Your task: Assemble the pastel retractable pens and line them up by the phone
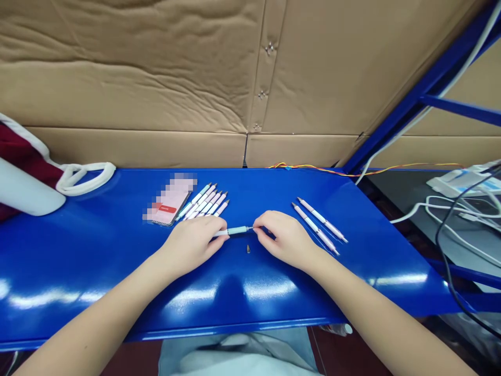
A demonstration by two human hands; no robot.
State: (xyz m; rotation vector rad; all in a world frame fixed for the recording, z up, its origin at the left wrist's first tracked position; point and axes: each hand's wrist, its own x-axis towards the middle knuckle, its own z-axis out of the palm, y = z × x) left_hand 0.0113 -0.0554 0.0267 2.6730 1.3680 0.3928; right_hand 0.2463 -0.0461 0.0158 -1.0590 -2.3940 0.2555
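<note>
My left hand is closed around the white barrel of a pen whose light green grip points to the right. A thin refill end sticks out of that grip, and the fingertips of my right hand pinch it. Just below the pen, a small metallic cone tip lies loose on the blue table. Several pens in pink, white and green lie side by side beyond my left hand. Two pink and white pens rest to the right of my right hand.
A pink booklet-like item, partly blurred out, lies left of the pens. At the far left are a white cylinder and a white looped strap. Cardboard stands behind; cables hang at the right.
</note>
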